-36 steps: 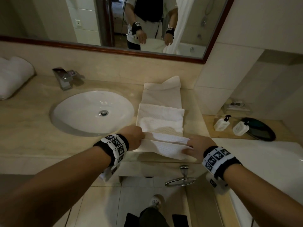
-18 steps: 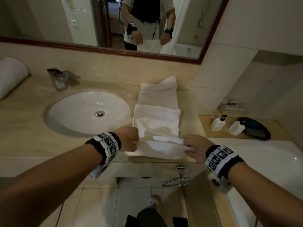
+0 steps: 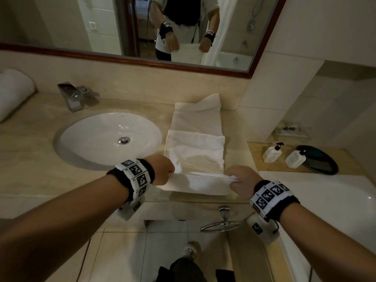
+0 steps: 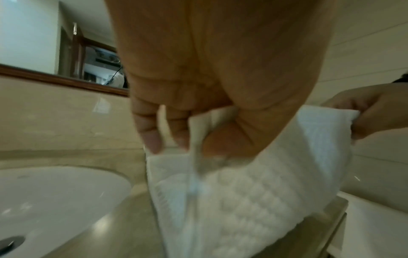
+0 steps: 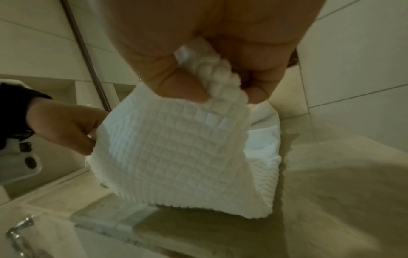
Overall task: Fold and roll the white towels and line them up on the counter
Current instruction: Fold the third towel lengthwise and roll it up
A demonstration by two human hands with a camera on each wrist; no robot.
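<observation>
Beige bathroom counter, one white towel, left hand and right hand grips pinching its near corners

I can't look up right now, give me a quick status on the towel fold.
Left hand and right hand each pinch a near corner of the white towel, near edge lifted off the counter. Not rolled yet. Nothing in the way.

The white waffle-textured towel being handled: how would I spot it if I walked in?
Find the round white sink in the beige counter; just right of it a long white waffle-textured towel lies stretched toward the mirror. Both hands, left and right, pinch its near corners and lift that end, unlike the rolled white towel at far left.
</observation>
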